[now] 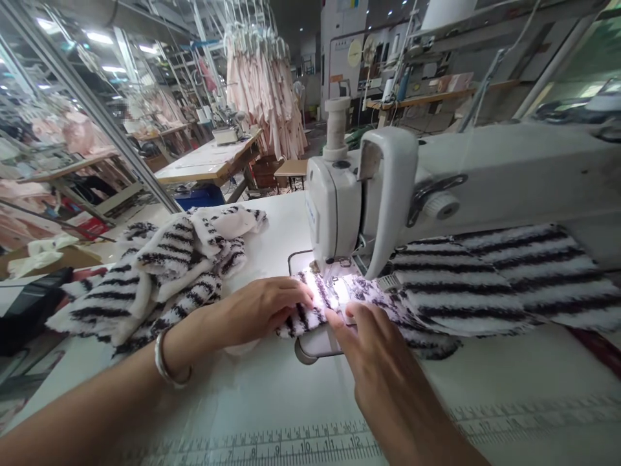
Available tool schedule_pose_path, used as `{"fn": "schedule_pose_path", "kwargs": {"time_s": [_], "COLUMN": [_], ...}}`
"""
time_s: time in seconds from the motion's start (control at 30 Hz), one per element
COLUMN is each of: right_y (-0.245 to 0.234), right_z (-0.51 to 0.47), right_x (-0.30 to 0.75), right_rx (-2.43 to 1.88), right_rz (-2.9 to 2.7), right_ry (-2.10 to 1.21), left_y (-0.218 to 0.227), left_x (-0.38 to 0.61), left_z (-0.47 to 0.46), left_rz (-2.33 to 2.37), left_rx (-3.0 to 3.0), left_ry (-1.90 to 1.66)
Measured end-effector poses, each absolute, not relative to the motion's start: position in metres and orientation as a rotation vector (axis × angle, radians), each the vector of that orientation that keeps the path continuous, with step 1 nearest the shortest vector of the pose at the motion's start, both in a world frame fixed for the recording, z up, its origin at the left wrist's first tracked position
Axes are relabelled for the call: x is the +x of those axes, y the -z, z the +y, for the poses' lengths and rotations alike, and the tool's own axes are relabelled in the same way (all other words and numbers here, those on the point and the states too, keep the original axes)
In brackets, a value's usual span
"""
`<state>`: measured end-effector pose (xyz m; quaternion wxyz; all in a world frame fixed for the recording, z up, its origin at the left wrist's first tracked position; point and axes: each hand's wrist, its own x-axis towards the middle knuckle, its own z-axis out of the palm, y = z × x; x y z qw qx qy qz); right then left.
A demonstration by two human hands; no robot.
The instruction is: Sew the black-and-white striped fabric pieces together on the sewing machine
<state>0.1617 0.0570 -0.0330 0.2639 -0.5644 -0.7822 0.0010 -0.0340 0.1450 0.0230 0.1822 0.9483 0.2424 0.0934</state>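
A fuzzy white fabric piece with black stripes (315,304) lies under the needle of a white sewing machine (339,200), lit by the machine's lamp. My left hand (262,309) lies on the fabric's left side with its fingers stretched flat, pressing it down; a silver bangle sits on that wrist. My right hand (373,349) rests in front of the needle, fingers extended onto the fabric's near edge. More of the striped fabric (485,285) runs to the right under the machine arm.
A heap of the same striped fabric (165,265) sits on the white table (291,401) to the left. A printed ruler runs along the table's near edge. Behind are other worktables, hanging pink garments (264,84) and metal racks.
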Motion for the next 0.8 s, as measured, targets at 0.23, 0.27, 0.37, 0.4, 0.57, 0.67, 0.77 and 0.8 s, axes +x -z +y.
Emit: {"fn": "schedule_pose_path", "kwargs": {"time_s": [0.23,0.27,0.37,0.4,0.57,0.67,0.77,0.8], "right_y": [0.023,0.022,0.024,0.025,0.021,0.017,0.019,0.021], "right_z": [0.071,0.070,0.065,0.064,0.070,0.071,0.058,0.051], "right_x": [0.178,0.177,0.173,0.172,0.173,0.178,0.185,0.187], "right_rx": [-1.468,-1.466,-1.465,-1.475,-1.528,-1.513,-1.486,-1.477], "right_rz": [-2.166,-2.156,-2.137,-2.133,-2.174,-2.220,-2.226,-2.221], "right_ry": [0.047,0.028,-0.024,-0.034,0.014,0.054,0.137,0.153], "left_y": [-0.012,-0.012,-0.011,-0.010,0.002,0.003,-0.007,-0.011], "left_x": [-0.017,-0.014,-0.009,-0.009,0.000,0.005,0.001,-0.002], "left_z": [0.123,0.120,0.115,0.114,0.108,0.107,0.108,0.109], "left_rz": [0.862,0.892,0.942,0.954,1.111,1.195,1.100,1.034], "left_rx": [2.711,2.714,2.717,2.717,2.729,2.736,2.718,2.707], "left_ry": [-0.405,-0.416,-0.436,-0.436,-0.472,-0.503,-0.527,-0.520]}}
